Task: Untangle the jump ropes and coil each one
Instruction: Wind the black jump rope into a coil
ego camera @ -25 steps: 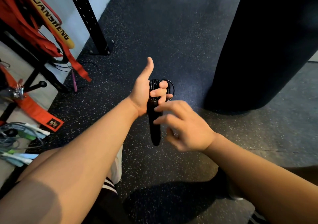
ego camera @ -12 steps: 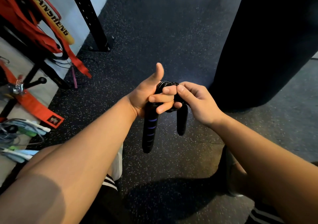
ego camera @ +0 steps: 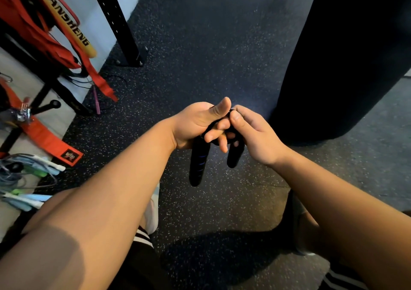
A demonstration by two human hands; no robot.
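A black jump rope is held above the floor between both hands. Its two handles hang down: one handle with faint blue rings on the left, a shorter-looking second handle on the right. My left hand grips the coiled cord and the top of the left handle, thumb raised. My right hand pinches the coil from the right, thumb on top. The coil itself is mostly hidden by my fingers. Several other jump ropes with pale blue, white and green handles lie in a pile at the far left.
A tall black punching bag stands close on the right. A black rack post is bolted to the speckled rubber floor at upper left, with red straps and a frame beside it. My knees and shoes show below.
My right hand came up from below the handle and closed on the coil. The second handle now hangs beside the first. My left thumb has lowered toward the coil.
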